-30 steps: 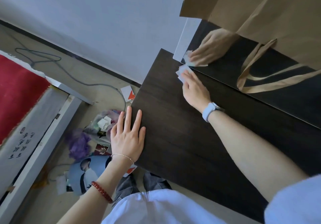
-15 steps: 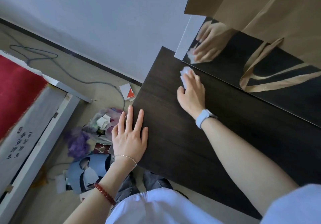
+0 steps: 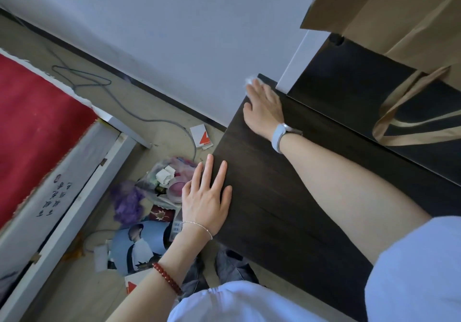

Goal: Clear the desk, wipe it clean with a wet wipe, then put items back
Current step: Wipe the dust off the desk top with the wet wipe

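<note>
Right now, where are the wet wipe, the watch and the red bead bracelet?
wet wipe (image 3: 249, 81), head view, white edge past the fingertips.
watch (image 3: 280, 135), head view, pale strap on the right wrist.
red bead bracelet (image 3: 166, 278), head view, beads across the left forearm.

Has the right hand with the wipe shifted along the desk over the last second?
Yes. The right hand and wet wipe slid away from the mirror's white frame to the desk's far corner by the wall.
</note>
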`<state>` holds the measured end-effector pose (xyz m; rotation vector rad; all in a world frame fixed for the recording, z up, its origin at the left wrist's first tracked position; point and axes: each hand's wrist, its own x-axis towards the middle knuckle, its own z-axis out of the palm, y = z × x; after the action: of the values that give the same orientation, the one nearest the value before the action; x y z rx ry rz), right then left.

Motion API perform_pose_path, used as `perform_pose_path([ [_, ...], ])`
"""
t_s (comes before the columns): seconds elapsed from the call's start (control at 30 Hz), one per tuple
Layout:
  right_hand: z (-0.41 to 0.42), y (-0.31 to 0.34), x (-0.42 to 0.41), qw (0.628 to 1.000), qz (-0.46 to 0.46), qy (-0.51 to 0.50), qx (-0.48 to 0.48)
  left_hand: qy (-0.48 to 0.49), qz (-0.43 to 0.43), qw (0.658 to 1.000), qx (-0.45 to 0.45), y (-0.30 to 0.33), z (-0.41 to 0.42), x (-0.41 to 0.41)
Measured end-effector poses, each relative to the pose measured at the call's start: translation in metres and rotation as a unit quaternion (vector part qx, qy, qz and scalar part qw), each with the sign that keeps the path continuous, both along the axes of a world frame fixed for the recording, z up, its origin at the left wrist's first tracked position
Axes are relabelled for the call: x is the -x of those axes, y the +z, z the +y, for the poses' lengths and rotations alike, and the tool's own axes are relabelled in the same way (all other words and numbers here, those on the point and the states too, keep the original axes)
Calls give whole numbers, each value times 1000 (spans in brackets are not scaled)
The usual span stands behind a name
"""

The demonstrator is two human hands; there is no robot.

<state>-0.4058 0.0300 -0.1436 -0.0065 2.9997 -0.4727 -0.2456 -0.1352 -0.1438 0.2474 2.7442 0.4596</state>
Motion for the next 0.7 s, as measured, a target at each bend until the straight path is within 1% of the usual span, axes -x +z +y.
perform_pose_path([
  [0.1,-29,-1,-64,991,66,94,65,56,13,995,-77,5,-12,-4],
  [0.13,-41,-3,-94,987,65,123,82,91,25,991,-92,4,-19,-7],
  [0.17,-49,-3,-123,983,39,156,85,128,27,986,-104,4,-28,-11],
  [0.23,-43,-2,-147,973,2,218,72,172,9,977,-124,4,-43,-19],
  [0.27,-33,-1,-136,974,7,216,67,169,-8,977,-132,3,-50,-22],
  [0.3,-25,3,-116,982,3,175,75,157,-28,976,-148,2,-56,-24],
  [0.37,-15,14,-73,995,-15,38,94,143,-65,968,-195,-2,-65,-27],
  [0.4,-19,18,-67,994,-26,-1,105,158,-82,959,-221,-2,-68,-28],
  [0.43,-31,19,-74,994,-14,-1,104,189,-110,941,-258,-3,-70,-27],
  [0.47,-47,15,-95,995,9,23,96,222,-148,913,-308,0,-71,-25],
  [0.5,-64,8,-126,993,23,58,101,249,-181,881,-359,3,-74,-24],
  [0.53,-81,4,-160,990,26,96,101,265,-198,856,-398,6,-78,-23],
  [0.57,-95,1,-193,985,23,133,103,269,-206,842,-419,7,-83,-21],
  [0.63,-109,4,-235,976,-6,185,115,262,-230,837,-421,8,-94,-17],
  [0.7,-98,5,-238,973,4,208,96,235,-259,844,-408,9,-99,-14],
])
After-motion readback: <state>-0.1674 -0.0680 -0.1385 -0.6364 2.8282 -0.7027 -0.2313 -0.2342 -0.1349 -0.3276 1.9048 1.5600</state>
